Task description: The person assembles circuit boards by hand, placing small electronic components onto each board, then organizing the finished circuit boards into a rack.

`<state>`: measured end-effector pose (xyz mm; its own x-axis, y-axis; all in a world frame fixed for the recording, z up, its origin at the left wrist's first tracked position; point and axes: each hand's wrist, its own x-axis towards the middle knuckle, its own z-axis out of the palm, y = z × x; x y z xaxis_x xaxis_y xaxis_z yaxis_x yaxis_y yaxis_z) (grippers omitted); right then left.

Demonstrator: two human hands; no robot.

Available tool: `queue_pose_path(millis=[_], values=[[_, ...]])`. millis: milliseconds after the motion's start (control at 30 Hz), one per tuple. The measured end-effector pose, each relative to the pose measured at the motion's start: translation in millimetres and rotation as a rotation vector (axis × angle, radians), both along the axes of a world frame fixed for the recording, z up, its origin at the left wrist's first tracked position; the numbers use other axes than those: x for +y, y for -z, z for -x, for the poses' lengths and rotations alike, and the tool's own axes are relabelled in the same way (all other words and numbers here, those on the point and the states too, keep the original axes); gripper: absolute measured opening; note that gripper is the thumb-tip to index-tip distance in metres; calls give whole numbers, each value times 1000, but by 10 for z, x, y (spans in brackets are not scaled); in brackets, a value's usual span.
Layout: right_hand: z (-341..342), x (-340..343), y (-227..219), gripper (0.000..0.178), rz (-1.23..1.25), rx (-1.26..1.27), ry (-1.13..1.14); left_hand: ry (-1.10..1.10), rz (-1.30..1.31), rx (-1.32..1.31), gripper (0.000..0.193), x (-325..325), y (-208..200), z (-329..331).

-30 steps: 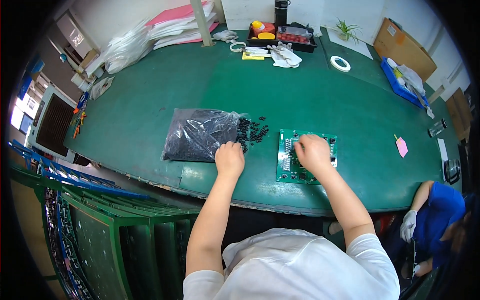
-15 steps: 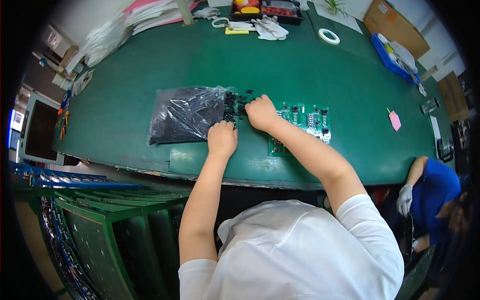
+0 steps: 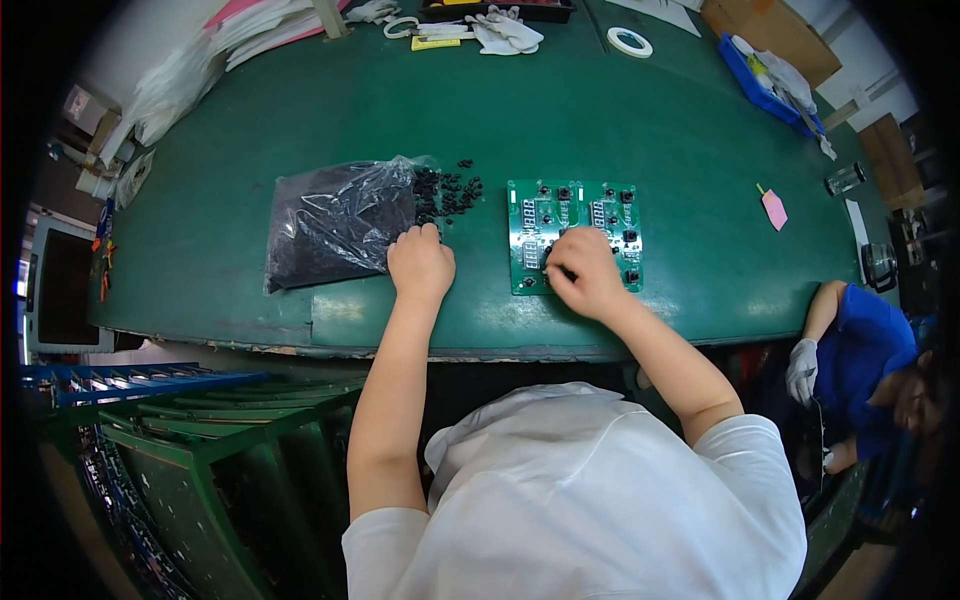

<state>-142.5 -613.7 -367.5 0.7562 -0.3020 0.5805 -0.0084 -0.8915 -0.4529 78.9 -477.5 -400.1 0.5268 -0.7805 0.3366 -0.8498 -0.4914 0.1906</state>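
Observation:
A clear plastic bag full of small black parts (image 3: 335, 225) lies on its side at the left of the green table. From its right end a pile of small black parts (image 3: 455, 195) spills out. My left hand (image 3: 421, 264) rests at the bag's lower right corner with fingers curled; what they grip is hidden. Over the lower middle of a green circuit board (image 3: 525, 190), my right hand (image 3: 583, 270) has thumb and forefinger pinched down against it. Anything between those fingertips is too small to make out. Square black buttons and white digit displays show on the board.
Gloves (image 3: 505, 32), a tape roll (image 3: 629, 42) and a blue tray (image 3: 765, 95) sit along the far side. A pink tag (image 3: 773, 208) lies right. A green rack (image 3: 200, 440) stands below left. Another person in blue (image 3: 870, 340) works at the right.
My right hand has moved from the black parts pile rightward onto the circuit board. My left hand stays by the bag's corner. The whole view has shifted slightly.

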Motion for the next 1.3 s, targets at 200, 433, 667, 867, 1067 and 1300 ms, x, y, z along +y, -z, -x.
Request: queue_pose_path(millis=[200,433,667,867,1067,1300], values=[[-72,353,136,9,91,27,29,87,63,-44,7,31,39,-12],[-111,380,216,11,148,129,142,240,433,121,10,114,-33,98],[-92,400,152,10,132,179,55,93,576,715,7,150,70,490],[-182,437,147,12,229,269,99,61,697,1309,8,170,28,643],[-174,449,105,16,235,300,124,74,709,1512,10,229,21,636],[-96,432,-88,10,-99,106,2,284,379,1547,8,250,-73,814]])
